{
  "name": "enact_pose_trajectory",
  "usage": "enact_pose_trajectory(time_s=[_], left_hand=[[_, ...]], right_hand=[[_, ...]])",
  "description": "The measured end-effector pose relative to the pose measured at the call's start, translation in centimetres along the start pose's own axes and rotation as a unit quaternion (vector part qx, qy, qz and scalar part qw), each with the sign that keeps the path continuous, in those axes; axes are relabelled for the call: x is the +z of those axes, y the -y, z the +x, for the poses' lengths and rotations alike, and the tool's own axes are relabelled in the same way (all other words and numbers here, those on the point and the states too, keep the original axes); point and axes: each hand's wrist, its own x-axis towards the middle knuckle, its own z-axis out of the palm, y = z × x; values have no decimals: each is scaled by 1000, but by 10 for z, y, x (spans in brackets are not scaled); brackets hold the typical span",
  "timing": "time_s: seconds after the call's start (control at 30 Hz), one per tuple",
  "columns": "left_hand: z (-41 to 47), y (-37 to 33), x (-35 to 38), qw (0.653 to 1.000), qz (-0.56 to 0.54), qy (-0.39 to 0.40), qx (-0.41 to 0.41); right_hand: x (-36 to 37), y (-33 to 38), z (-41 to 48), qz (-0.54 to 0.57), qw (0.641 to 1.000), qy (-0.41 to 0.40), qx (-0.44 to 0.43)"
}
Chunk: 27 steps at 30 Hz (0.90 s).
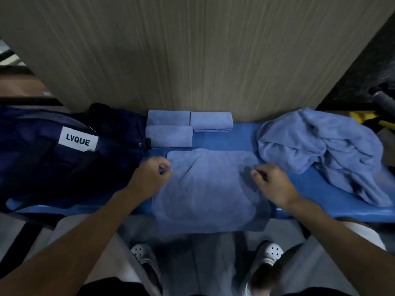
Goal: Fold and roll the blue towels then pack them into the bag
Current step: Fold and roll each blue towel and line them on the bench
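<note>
I see the left hand [149, 176] clenched on the left edge of the spread towel [209, 189], cloth pinched between thumb and fingers; the right hand [271, 182] is curled the same way near the towel's right edge, pinching the cloth there; the towel lies flat between them on the blue table [310, 189], its near end hanging over the table's front edge; just beyond the hands, three rolled towels [168, 136] sit touching one another against a wood-grain panel [192, 60]; outward of the left hand lies the dark blue bag [53, 163], its white label [78, 139] reading LVQUE; outward of the right hand, a heap of loose towels [320, 150] rests crumpled on the table.
</note>
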Motion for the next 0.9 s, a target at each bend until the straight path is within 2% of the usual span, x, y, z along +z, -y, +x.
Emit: enact_pose_trajectory(time_s=[0.1,0.33,0.5,0.77,0.9], left_hand=[[22,2,9,998,10,-55,13],[49,9,27,996,-29,-57,-56],[54,5,29,990,-99,-67,-70],[37,7,19,992,-99,-71,-31],[25,9,17,993,-92,-68,-12]], right_hand=[[10,-3,26,-6,999,-51,10],[30,-11,49,33,992,-84,87],[30,-4,55,42,991,-90,88],[16,7,36,181,974,-104,91],[17,9,25,192,973,-106,69]])
